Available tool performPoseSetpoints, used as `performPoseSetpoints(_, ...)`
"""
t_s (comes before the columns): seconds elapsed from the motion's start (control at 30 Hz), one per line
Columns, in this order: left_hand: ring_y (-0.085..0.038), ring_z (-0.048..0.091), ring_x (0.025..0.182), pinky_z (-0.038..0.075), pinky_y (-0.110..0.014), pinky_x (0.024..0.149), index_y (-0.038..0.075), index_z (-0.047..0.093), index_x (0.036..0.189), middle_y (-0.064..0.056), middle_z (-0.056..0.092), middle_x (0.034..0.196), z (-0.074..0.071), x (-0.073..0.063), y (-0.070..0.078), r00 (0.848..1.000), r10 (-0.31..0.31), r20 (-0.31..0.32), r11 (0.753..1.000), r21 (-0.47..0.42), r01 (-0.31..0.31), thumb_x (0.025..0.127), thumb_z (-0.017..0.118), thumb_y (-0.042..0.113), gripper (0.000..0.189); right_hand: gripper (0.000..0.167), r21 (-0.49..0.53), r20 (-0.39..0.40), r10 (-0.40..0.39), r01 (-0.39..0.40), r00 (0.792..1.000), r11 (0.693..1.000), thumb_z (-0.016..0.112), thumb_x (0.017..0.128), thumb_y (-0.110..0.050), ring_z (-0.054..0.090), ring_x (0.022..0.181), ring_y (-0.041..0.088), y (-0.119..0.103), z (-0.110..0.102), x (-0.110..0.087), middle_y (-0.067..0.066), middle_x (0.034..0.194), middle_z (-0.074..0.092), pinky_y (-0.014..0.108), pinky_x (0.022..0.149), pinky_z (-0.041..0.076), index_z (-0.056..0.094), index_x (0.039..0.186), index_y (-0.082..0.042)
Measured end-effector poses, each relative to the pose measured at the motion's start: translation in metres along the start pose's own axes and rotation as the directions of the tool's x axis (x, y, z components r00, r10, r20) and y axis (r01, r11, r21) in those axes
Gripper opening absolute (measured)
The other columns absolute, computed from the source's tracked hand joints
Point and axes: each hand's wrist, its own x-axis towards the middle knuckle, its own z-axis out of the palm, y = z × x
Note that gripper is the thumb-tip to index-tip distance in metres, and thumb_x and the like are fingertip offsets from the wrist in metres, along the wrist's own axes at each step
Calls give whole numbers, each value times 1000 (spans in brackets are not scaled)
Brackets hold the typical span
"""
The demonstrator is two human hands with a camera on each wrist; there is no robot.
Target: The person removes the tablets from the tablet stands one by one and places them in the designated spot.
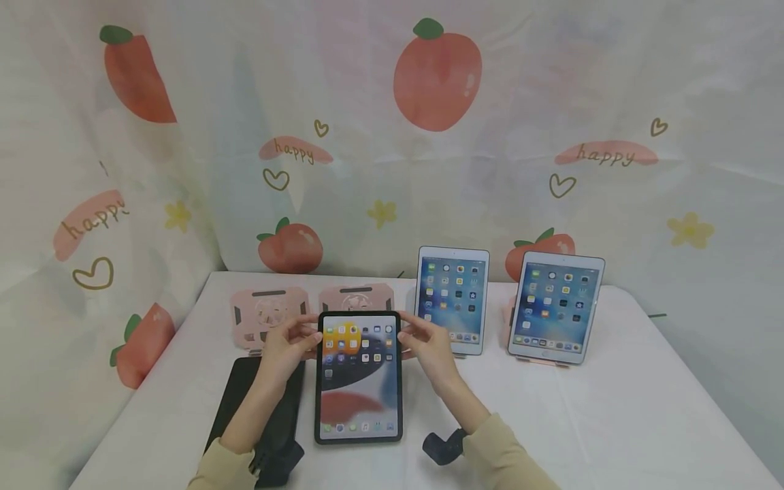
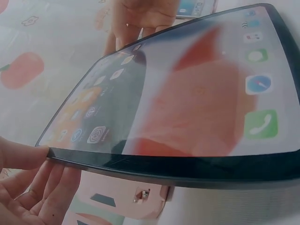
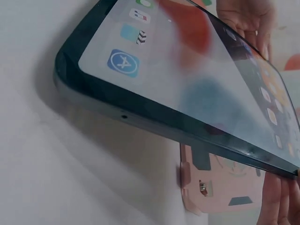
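Tan sleeves (image 1: pixel 508 452) are closest, at eight and four o'clock from the black tablet (image 1: pixel 359 378), which two hands hold over the worktop (image 1: pixel 576 422).

From left to right, a dark slab (image 1: pixel 280 415) lies just past eight o'clock, and a pink stand (image 1: pixel 271 312) is at ten. The left hand (image 1: pixel 284 347) has its fingers clamped on the tablet's side between ten and eleven. Another pink stand (image 1: pixel 356 296) is behind it at twelve. The right hand (image 1: pixel 431 348) has its fingers clamped on the other side between one and two. One white tablet (image 1: pixel 453 296) is at two, and one more is farther off, between two and three.

To hold it well, grip both sides evenly so it does not tip. Pinch only the rim; a touch on the glass might open something. Both hands grip high, so the low end could swing, and slow moves look best.

Only the head view shows the dark slab. Both wrist views show fingers tucked under the tablet. Only the right wrist view shows a tiny hole (image 3: pixel 124 116) in its side. Whether its low end touches the worktop, I cannot tell.
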Motion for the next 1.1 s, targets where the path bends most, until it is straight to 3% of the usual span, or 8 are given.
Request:
performPoseSetpoints(0.37, -16, 62, 78, 57, -28, 72, 7, 62, 118, -11, 66, 96, 0, -1, -13, 998, -53, 22, 998, 26, 52, 89, 65, 11, 30, 38, 46, 19, 42, -42, 999, 998, 59, 83, 6, 60, 59, 12, 10, 6, -3, 6, 74, 62, 36, 59, 58, 62, 121, 2)
performPoseSetpoints(0.67, -14, 62, 72, 57, -28, 69, 2, 60, 120, -11, 68, 92, 0, -1, -22, 994, -100, 46, 995, 29, 99, 87, 64, 7, 33, 38, 13, 43, 108, -109, 993, 994, 59, 82, 5, 60, 57, 11, 23, 8, -2, 0, 71, 62, 32, 58, 57, 63, 120, 0)
performPoseSetpoints(1.1, -15, 61, 73, 57, -31, 69, 0, 59, 120, -11, 68, 90, -5, 3, -38, 986, -139, 91, 989, 70, 133, 89, 62, 7, 32, 37, -28, 94, 135, -133, 986, 991, 58, 81, 3, 62, 57, 13, 31, 11, 0, 7, 73, 64, 36, 58, 58, 63, 117, 3)
